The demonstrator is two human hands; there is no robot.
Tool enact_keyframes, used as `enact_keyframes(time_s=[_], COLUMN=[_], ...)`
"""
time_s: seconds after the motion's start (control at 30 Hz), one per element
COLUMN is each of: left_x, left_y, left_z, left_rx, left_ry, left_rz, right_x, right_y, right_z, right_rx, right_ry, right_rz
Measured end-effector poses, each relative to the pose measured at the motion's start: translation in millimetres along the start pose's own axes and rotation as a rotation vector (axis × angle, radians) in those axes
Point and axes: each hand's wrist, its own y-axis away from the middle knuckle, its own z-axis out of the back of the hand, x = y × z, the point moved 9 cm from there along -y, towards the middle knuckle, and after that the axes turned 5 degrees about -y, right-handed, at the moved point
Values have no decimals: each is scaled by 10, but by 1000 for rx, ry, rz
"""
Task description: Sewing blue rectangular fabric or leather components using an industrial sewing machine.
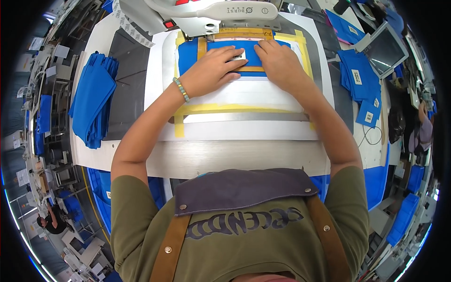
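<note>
A piece of blue fabric (188, 57) lies flat on the machine bed, with a tan rectangular frame (252, 69) over it. My left hand (213, 70) rests flat on the fabric and frame, fingers stretched to the right beside a small white label (239, 54). My right hand (280, 63) lies at the frame's right side, its fingers extended and pressing near the frame's far part. Both hands are open, palms down, gripping nothing. Just beyond them stands the head of a sewing machine (199, 27); its needle area is partly hidden.
Folded blue fabric pieces (94, 96) are stacked at the left. More labelled blue pieces (359, 77) lie at the right by a screen (386, 49). A strip of white labels (131, 26) hangs at the upper left. Yellow tape (244, 108) borders the white work surface.
</note>
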Motion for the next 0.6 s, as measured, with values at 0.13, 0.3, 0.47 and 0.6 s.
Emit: enact_keyframes(time_s=[0.13, 0.3, 0.47, 0.6], left_x=[22, 52, 79, 127], left_y=[9, 46, 99, 150], left_z=[-18, -34, -12, 15], left_rx=[-2, 16, 11, 4], left_ry=[-10, -4, -25, -38], left_rz=[-2, 24, 29, 40], right_x=[4, 107, 175, 229], right_y=[-46, -112, -211, -283], right_z=[-67, -55, -145, -262], right_rx=[34, -25, 10, 111], right_ry=[-4, -16, -27, -13], right_rz=[-12, 46, 40, 30])
